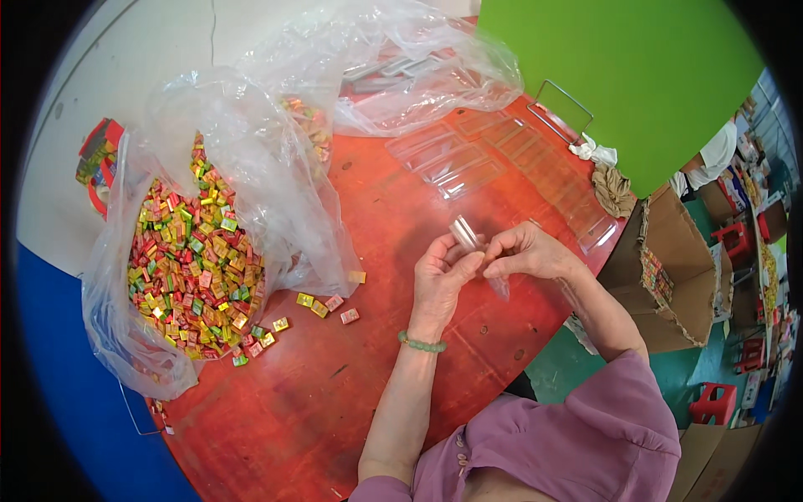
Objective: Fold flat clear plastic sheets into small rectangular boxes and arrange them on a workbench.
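Above the red tabletop point(351, 385), the left hand point(446, 272), with a green bead bracelet point(421, 344) at its wrist, grips a clear plastic sleeve point(463, 233); the fingers of the right hand point(533, 253) meet at its near end (whether they pinch it is unclear). Small wrapped sweets point(201, 268) fill a clear plastic bag point(293, 201) on the left, several lying loose beside it. Flat clear plastic packs point(456, 163) lie beyond the hands.
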`<action>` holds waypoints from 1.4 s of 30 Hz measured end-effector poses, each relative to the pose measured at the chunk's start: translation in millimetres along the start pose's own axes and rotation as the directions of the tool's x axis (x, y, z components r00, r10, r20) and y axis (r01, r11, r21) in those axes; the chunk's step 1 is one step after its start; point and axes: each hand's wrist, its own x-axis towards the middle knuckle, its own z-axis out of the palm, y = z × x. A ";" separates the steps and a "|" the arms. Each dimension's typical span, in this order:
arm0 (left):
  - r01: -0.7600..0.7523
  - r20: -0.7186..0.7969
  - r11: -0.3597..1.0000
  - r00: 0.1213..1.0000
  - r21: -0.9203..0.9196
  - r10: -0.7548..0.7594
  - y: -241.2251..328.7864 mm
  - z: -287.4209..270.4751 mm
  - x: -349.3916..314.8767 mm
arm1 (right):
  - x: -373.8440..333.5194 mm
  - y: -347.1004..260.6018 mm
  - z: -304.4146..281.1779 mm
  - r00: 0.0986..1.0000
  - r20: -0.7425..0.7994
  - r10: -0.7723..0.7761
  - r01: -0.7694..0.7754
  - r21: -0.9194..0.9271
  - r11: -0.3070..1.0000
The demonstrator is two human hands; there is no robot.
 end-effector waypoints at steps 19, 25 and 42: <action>-0.034 -0.254 0.996 0.967 -0.082 0.012 4.0 -7.1 3.2 | 22.9 24.3 -57.8 0.899 0.031 -0.438 -0.020 -0.994 -0.110; 0.004 -0.187 0.993 0.982 -0.120 -0.027 3.7 -3.0 2.5 | 23.8 27.2 -58.1 0.858 -0.028 -0.513 -0.067 -0.996 -0.059; 0.114 0.106 0.993 0.988 0.016 -0.115 1.1 2.1 0.0 | -12.8 23.5 -0.7 0.990 -0.109 -0.093 0.105 0.108 0.989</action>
